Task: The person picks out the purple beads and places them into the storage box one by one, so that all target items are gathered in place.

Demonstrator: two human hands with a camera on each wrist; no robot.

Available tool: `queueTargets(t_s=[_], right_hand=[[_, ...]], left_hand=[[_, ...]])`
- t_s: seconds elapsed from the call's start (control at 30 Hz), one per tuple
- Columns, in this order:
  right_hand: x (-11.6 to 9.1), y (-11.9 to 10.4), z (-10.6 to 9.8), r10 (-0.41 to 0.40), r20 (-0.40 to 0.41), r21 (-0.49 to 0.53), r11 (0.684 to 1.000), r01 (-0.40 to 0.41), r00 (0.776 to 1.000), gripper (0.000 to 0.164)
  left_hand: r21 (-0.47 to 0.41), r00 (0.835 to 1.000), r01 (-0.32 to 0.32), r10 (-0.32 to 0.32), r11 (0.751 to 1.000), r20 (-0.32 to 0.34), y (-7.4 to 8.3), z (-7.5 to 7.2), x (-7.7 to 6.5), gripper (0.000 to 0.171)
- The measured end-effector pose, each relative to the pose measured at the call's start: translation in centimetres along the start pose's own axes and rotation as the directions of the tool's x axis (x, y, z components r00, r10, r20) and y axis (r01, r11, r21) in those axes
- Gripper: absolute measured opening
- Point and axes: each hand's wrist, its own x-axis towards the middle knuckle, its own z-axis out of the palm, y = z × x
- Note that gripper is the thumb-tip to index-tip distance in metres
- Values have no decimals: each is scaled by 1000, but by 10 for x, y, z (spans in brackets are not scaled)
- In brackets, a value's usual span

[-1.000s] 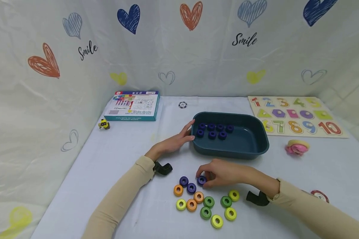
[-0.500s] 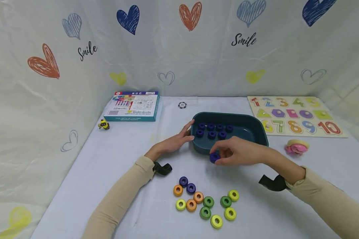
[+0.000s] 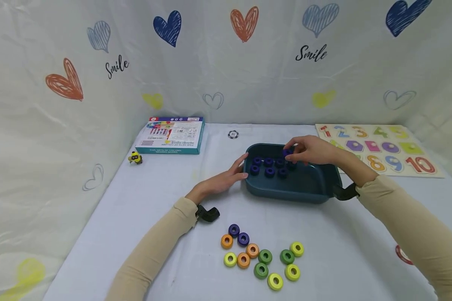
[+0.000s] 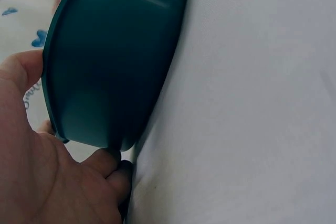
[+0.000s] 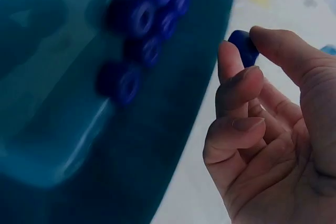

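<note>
My right hand (image 3: 310,149) is over the dark teal tub (image 3: 286,196), pinching a purple ring bead (image 5: 242,48) between thumb and fingertips. Under and beside it, several like purple beads (image 3: 270,174) stand in rows in the tub's left part. At the tub's left end, my left hand (image 3: 222,180) touches the wall and rim with spread fingers; the left wrist view has its thumb at the rim. Loose on the table in front lie two purple beads (image 3: 243,244), several orange beads (image 3: 239,264), green beads (image 3: 261,276) and yellow beads (image 3: 275,288).
A number puzzle board (image 3: 363,141) lies at the back right, partly behind my right arm. At the back left are a flat toy box (image 3: 173,142) and a small bee figure (image 3: 135,157). A black-and-white chip (image 3: 233,134) lies behind the tub; a red-rimmed chip (image 3: 404,256) sits near the right sleeve.
The right hand has taken a purple bead from the table group and carried it away from the body, over the tub. My left hand stays at the tub's end.
</note>
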Motion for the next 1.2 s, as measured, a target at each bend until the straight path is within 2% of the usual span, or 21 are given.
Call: queueTargets(t_s=[0.23, 0.4, 0.5, 0.63, 0.7, 0.77, 1.07, 1.13, 1.2], right_hand=[[6, 22, -7, 67, 1, -40, 997, -67, 998, 41], [5, 23, -9, 92, 149, -34, 996, -88, 985, 34], [5, 24, -8, 146, 254, -49, 989, -138, 956, 33], [6, 27, -6, 249, 375, -69, 968, -241, 893, 35], [6, 28, -5, 286, 412, -84, 957, -276, 865, 36], [5, 28, -5, 301, 425, -92, 953, -290, 854, 37], [4, 26, -5, 320, 401, -111, 947, -301, 858, 44], [2, 22, -7, 314, 384, -124, 949, -289, 868, 45], [-1, 16, -9, 289, 347, -143, 957, -254, 893, 44]], left_hand=[[7, 1000, 1, -1, 1000, -1, 1, 1, 1, 59], [3, 1000, 2, -2, 1000, -5, 0, -2, 2, 59], [-1, 1000, 6, -6, 1000, -3, 1, -3, 2, 60], [-5, 1000, 13, -13, 1000, -2, 1, -3, 1, 60], [-8, 1000, 17, -17, 1000, -1, 1, -2, 0, 61], [-9, 1000, 17, -17, 1000, -2, 1, -2, 0, 61], [-13, 1000, 21, -21, 1000, 2, -1, -1, -1, 60], [-13, 1000, 19, -19, 1000, 5, -1, -1, -1, 60], [-15, 1000, 13, -13, 1000, 6, -1, -1, -1, 60]])
